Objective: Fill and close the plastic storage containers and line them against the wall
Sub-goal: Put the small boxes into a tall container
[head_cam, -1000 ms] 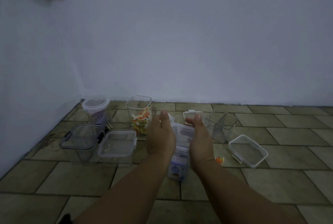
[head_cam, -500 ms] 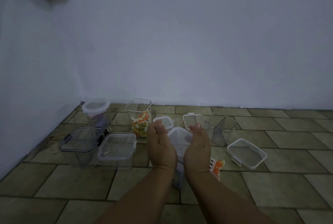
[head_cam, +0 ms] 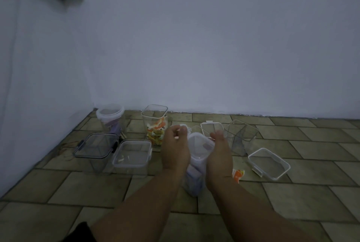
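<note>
Both our left hand (head_cam: 175, 150) and right hand (head_cam: 219, 156) grip the lidded container (head_cam: 197, 161); several others on the floor (head_cam: 292, 202) remain unfilled, unlined.

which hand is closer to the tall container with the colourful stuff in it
Left. The left hand is just right of the tall container; the right hand is farther right, past the lidded container between the hands.
</note>
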